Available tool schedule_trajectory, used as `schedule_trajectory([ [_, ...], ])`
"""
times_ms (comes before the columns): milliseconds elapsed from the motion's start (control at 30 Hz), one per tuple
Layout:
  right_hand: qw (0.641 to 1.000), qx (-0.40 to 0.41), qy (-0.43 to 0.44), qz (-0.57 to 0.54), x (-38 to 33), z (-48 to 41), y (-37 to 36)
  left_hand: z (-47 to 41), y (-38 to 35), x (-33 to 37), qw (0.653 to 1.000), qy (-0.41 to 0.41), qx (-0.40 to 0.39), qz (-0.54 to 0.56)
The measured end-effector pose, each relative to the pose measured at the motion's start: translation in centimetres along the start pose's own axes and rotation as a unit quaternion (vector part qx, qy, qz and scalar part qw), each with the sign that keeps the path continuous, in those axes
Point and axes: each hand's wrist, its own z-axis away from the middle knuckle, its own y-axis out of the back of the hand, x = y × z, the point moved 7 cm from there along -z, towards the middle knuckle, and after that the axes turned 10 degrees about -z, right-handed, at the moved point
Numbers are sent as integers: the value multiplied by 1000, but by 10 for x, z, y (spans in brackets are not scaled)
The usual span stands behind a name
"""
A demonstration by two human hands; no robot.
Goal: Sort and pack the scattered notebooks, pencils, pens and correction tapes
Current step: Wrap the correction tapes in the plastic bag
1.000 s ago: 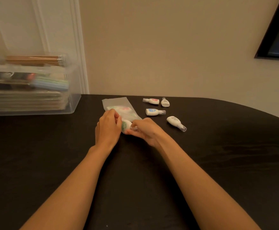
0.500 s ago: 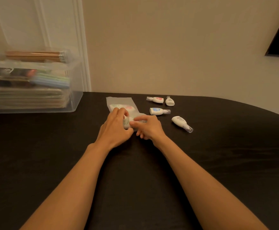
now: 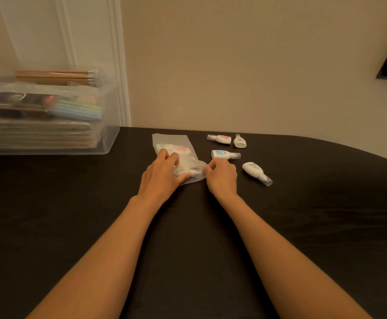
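Observation:
A frosted plastic bag (image 3: 174, 140) lies on the black table (image 3: 302, 226) with correction tapes inside, a pink one (image 3: 183, 150) and a green one showing through. My left hand (image 3: 162, 177) lies over the bag's near end, fingers and thumb curled round a tape through the plastic; that tape's clear cap (image 3: 196, 173) pokes out beside my thumb. My right hand (image 3: 222, 177) pinches the bag's near right corner. Several loose correction tapes lie to the right: a pink one (image 3: 220, 139), a white one (image 3: 240, 142), a blue one (image 3: 224, 154) and another white one (image 3: 255, 172).
A clear plastic bin (image 3: 109, 139) stands at the table's back left, holding stacked notebooks (image 3: 38, 134) and pastel pens (image 3: 77, 110), with a bundle of pencils (image 3: 54, 75) across its top. The wall runs right behind the table.
The tape that both hands held at the bag's mouth now sits inside the bag. My right hand has slid right to the bag's corner; my left hand has come down over the bag.

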Motion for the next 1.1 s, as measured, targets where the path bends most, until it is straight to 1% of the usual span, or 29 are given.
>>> schedule_trajectory([
  [67,998,-2,19,62,-1,1,1,-3,0,0,1000,18,4,-18],
  [133,993,-23,45,110,-1,5,0,-5,-1,1,999,32,1,-27],
  [300,982,-50,100,152,-6,11,-4,-9,0,-2,998,63,0,-2],
  [400,982,-51,106,148,-7,13,-6,-8,1,-4,997,79,2,11],
  [533,982,-57,118,134,-9,16,-6,-6,2,-6,995,95,-2,-4],
  [767,981,-61,135,126,-11,15,-8,-6,2,-10,994,103,-34,-28],
  [833,977,-83,155,119,-14,15,-13,-7,-1,-10,993,100,-46,-41],
  [933,964,-120,185,146,-17,16,-21,-8,-4,-11,991,112,-58,-33],
  [1000,962,-113,194,153,-19,18,-20,-7,-4,-12,992,111,-55,-27],
  [1100,969,-80,200,122,-20,22,-11,-4,1,-11,995,86,-44,-31],
])
